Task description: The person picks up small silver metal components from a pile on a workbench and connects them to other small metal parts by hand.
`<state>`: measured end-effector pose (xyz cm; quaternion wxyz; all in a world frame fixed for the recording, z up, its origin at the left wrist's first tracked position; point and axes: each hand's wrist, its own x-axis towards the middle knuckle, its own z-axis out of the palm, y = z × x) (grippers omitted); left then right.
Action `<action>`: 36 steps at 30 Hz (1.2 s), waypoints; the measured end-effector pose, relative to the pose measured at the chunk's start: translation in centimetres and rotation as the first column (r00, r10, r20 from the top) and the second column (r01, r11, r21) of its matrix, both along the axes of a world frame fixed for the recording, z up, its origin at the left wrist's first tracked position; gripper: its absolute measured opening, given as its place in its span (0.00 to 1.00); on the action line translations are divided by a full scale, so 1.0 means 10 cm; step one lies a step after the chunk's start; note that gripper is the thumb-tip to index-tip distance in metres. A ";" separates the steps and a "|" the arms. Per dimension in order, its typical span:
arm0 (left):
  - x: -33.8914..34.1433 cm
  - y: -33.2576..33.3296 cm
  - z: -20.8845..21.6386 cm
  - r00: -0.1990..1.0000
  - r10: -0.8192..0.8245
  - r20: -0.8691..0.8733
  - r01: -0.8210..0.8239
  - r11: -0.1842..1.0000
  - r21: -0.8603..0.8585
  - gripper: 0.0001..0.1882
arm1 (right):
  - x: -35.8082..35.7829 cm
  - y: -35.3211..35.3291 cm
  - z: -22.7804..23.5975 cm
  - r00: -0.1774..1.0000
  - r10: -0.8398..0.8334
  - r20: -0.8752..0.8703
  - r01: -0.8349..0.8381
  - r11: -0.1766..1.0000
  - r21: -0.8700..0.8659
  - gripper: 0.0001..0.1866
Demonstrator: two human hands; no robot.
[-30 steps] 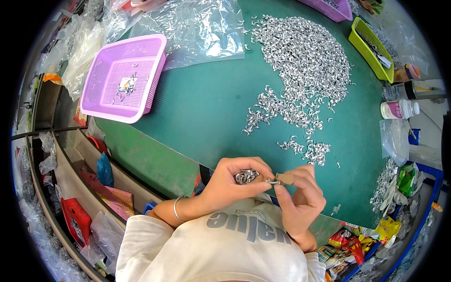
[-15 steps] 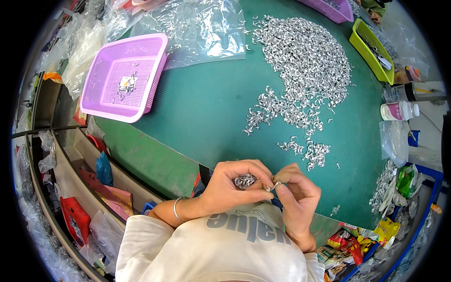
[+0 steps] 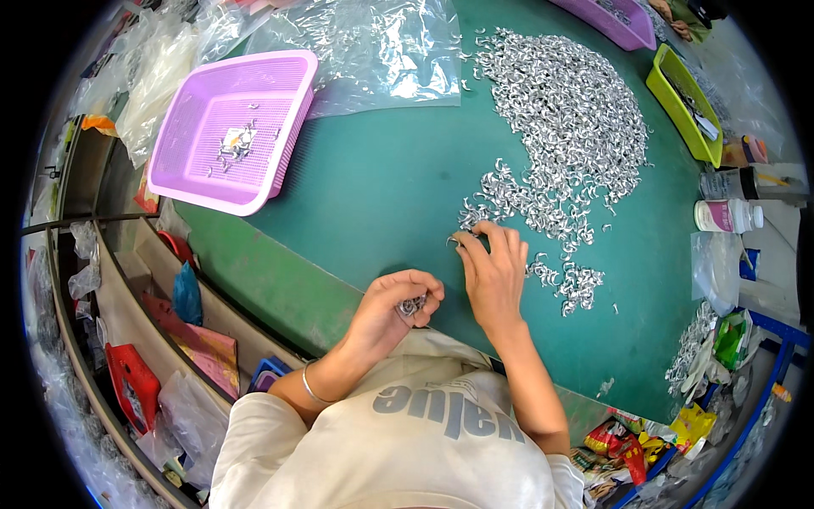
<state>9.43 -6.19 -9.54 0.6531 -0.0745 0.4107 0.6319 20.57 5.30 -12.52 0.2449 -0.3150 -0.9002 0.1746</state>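
My left hand (image 3: 381, 312) is curled near the table's front edge, closed around a handful of small curved silver metal pieces (image 3: 412, 305) that show between the fingers. Out over the green table (image 3: 373, 187), my right hand (image 3: 496, 276) reaches to the near left fringe of the loose metal pieces. Its thumb and forefinger come together in a pinch, and a small curved metal piece (image 3: 451, 241) shows at the fingertips. Beyond it spreads a large heap of the same silver pieces (image 3: 568, 119). A smaller cluster (image 3: 579, 287) lies right of my right hand.
A purple plastic basket (image 3: 242, 206) with a few pieces inside stands at the left, beside a clear plastic bag (image 3: 381, 81). At the far right are a green basket (image 3: 716, 151), another purple basket (image 3: 623, 38) and a white bottle (image 3: 716, 216). Colourful packets (image 3: 691, 428) lie lower right.
My hands were together near my body, fingers pinching a small piece. Now they are apart: the right has reached forward to the loose pieces, and the left has shifted left with its handful.
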 end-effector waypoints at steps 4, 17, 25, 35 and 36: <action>0.01 0.03 -0.11 0.972 0.009 -0.237 -0.014 1.000 -0.016 0.08 | 0.02 0.06 -0.06 1.000 0.014 -0.028 -0.013 0.999 0.043 0.08; -0.05 0.13 -0.13 0.925 -0.052 -0.378 0.062 0.998 0.015 0.06 | 0.03 0.04 0.10 0.993 -0.019 -0.118 0.000 0.987 -0.160 0.08; 0.00 0.21 0.15 0.551 -0.005 -0.834 0.344 0.912 0.222 0.11 | 0.28 -0.22 0.56 0.835 -0.418 -0.358 -0.249 0.293 -0.923 0.05; 0.04 0.20 0.34 0.762 -0.077 -0.643 0.310 0.915 0.257 0.05 | 0.39 -0.29 0.81 0.781 -0.451 -0.433 -0.373 0.221 -0.901 0.10; 0.04 0.20 0.36 0.774 -0.083 -0.628 0.308 0.916 0.258 0.05 | 0.41 -0.30 0.81 0.782 -0.440 -0.441 -0.376 0.232 -0.897 0.11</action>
